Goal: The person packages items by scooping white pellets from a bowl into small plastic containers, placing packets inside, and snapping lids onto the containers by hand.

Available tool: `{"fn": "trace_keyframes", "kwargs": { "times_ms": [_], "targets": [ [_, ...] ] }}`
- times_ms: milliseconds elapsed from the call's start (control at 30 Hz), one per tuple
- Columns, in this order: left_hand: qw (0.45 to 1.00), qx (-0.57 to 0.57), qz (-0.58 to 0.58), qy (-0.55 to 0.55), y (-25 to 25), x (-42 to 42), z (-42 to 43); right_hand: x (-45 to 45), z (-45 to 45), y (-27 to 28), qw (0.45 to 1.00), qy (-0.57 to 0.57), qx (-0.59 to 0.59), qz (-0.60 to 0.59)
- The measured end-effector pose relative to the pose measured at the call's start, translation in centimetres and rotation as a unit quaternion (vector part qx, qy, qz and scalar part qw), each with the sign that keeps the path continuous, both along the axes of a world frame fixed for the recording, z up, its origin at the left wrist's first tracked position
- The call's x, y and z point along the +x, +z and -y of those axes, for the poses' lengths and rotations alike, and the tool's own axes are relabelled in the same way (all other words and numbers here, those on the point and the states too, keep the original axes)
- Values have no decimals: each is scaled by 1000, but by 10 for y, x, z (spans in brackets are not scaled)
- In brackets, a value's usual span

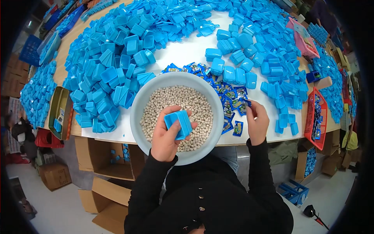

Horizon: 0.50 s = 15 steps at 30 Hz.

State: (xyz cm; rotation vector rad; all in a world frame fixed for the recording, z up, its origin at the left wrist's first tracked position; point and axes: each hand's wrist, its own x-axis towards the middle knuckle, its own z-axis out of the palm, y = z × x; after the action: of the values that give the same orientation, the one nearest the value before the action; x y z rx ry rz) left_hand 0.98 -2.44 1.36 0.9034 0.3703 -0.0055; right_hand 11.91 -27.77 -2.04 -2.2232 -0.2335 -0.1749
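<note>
My left hand [163,141] is closed around a small light-blue plastic box [183,124], held over a pale round basin [136,117]. Small beige round pellets [194,103] fill the basin's bottom. To its right, my right hand [258,124] has thumb and forefinger pinched on a small dark-blue printed packet [244,102]. More of these packets [227,102] lie in a loose heap along the basin's right and far sides. One packet [238,128] rests apart, near the table's front edge.
Blue plastic boxes [105,78] are heaped left, with closed-looking ones [230,74] at right. A red basket [314,117] of packets stands at the right edge, a pink basket [306,41] behind it. A tin box [61,113] sits left. Cardboard boxes [113,156] are below the table.
</note>
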Motion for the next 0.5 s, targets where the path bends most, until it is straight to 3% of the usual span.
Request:
{"fn": "trace_keyframes", "kwargs": {
  "times_ms": [67, 133, 233, 300, 333, 433, 467, 500],
  "targets": [
    [998, 58, -2, 16, -2, -1, 3, -8, -19, 14, 964, 23, 220, -145],
    [998, 45, -12, 37, -2, -2, 2, -19, -39, 35, 922, 111, 298, -219],
    [997, -5, -31, 69, -3, 6, 10, -40, -83, 58, 912, 237, 256, -215],
    [996, -63, -19, 60, -3, 6, 13, -40, -115, 46, 941, 300, 148, 48],
    [991, -115, -13, 62, -2, 3, 11, -42, -124, 42, 950, 285, 105, 67],
    [973, -219, -4, 71, -1, 3, 9, -37, -114, 47, 954, 237, 181, -43],
    [982, -180, -12, 63, 0, 3, 10, -19, -97, 35, 973, 200, 91, 64],
    [988, -140, -20, 59, 2, 3, 10, -3, -73, 20, 981, 177, 9, 79]
  ]
}}
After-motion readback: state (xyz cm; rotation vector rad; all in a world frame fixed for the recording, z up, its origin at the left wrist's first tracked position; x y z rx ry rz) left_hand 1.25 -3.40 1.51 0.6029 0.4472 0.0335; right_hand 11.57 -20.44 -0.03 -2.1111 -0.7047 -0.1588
